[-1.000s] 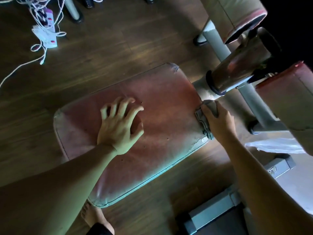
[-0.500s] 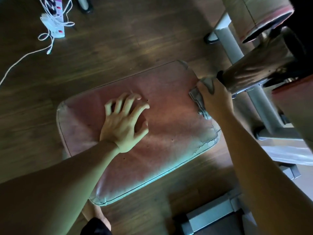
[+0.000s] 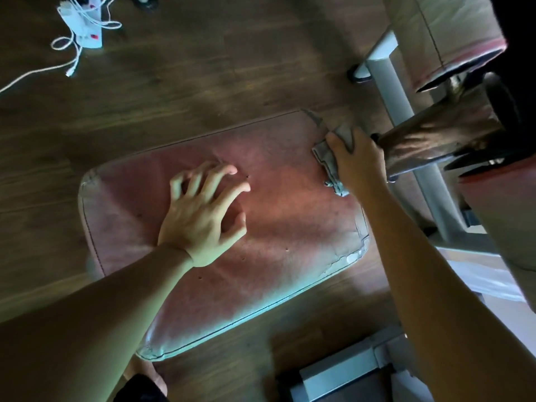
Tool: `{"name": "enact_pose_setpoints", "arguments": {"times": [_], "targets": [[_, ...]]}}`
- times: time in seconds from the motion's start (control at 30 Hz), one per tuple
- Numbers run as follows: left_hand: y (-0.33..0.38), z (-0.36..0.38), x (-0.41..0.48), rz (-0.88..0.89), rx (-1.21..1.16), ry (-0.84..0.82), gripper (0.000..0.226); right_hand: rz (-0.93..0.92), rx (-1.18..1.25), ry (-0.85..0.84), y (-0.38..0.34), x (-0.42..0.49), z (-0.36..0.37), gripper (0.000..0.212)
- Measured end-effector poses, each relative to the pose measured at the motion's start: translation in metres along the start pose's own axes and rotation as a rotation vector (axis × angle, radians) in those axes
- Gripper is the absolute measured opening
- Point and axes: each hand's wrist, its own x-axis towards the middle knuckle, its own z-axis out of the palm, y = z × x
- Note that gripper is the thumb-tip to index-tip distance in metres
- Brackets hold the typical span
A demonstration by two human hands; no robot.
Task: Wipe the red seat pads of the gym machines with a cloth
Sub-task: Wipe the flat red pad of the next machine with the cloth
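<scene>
A worn red seat pad (image 3: 290, 216) fills the middle of the head view, cracked along its near right corner. My left hand (image 3: 203, 219) rests on the pad's centre, fingers spread and holding nothing. At the pad's far right edge my right hand (image 3: 358, 159) presses a grey cloth (image 3: 326, 158) onto the red surface. Most of the cloth is hidden under that hand.
Grey machine frame tubes (image 3: 391, 82) and a brown roller pad (image 3: 429, 146) stand right of the seat. Other padded parts (image 3: 452, 27) hang at the upper right. A white power strip with cables (image 3: 84, 27) lies on the wooden floor at the upper left. My bare foot (image 3: 148, 372) is below the seat.
My right hand has slid the cloth along the pad's right edge, from the near corner toward the far corner. The left hand stays on the pad's centre.
</scene>
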Motion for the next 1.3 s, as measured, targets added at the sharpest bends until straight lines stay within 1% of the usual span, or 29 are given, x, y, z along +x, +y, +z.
{"name": "enact_pose_setpoints", "arguments": {"times": [0.1,0.2,0.3,0.37,0.43,0.47,0.53,0.7,0.77,0.83,0.87,0.93,1.0,1.07,1.1,1.23,1.3], "targets": [[0.005,-0.005,-0.001,-0.019,-0.047,-0.012,0.044,0.030,0.031,-0.012,0.020,-0.029,-0.004,0.027],[0.003,-0.005,-0.001,-0.021,-0.061,-0.029,0.045,0.067,-0.038,-0.018,0.031,-0.048,-0.010,0.032],[0.002,-0.004,-0.002,-0.022,-0.069,-0.011,0.045,0.037,-0.054,-0.049,0.010,-0.020,-0.009,0.034],[0.002,-0.004,-0.001,-0.019,-0.069,-0.002,0.044,0.033,-0.066,-0.079,-0.012,0.013,-0.004,0.043],[0.002,-0.004,-0.001,-0.021,-0.073,0.004,0.044,0.046,0.015,-0.116,-0.027,0.042,0.002,0.048],[0.002,-0.003,-0.001,-0.021,-0.072,0.005,0.044,0.040,0.046,-0.124,-0.030,0.049,0.004,0.048],[0.001,-0.003,-0.001,-0.021,-0.074,-0.006,0.043,0.019,0.019,-0.112,-0.028,0.042,0.004,0.040],[0.000,-0.002,-0.001,-0.028,-0.082,-0.001,0.043,0.023,-0.086,-0.022,0.006,-0.008,-0.003,0.033],[-0.001,-0.002,-0.001,-0.024,-0.071,0.008,0.043,0.038,-0.112,-0.062,0.000,0.003,-0.001,0.034],[0.000,-0.002,-0.001,-0.021,-0.065,0.010,0.043,0.037,-0.080,-0.091,-0.014,0.026,0.004,0.039],[0.000,-0.002,-0.001,-0.019,-0.062,0.008,0.043,0.032,-0.054,-0.082,-0.023,0.035,0.005,0.040],[0.000,-0.001,-0.001,-0.022,-0.055,0.002,0.043,-0.003,-0.080,-0.058,-0.032,0.038,0.009,0.041],[0.000,0.000,-0.002,-0.027,-0.051,-0.004,0.043,-0.027,-0.144,-0.003,-0.028,0.023,0.010,0.042],[0.000,-0.001,-0.001,-0.029,-0.048,-0.005,0.043,-0.016,-0.168,0.073,-0.019,0.004,0.009,0.041],[0.000,-0.001,0.000,-0.029,-0.043,-0.006,0.043,-0.003,-0.172,0.084,-0.015,0.003,0.010,0.040],[0.001,-0.001,-0.001,-0.025,-0.037,-0.004,0.044,0.120,-0.060,-0.038,-0.028,0.036,0.010,0.042],[0.000,-0.001,-0.001,-0.020,-0.026,0.000,0.044,0.096,-0.016,-0.048,-0.036,0.047,0.010,0.039]]}}
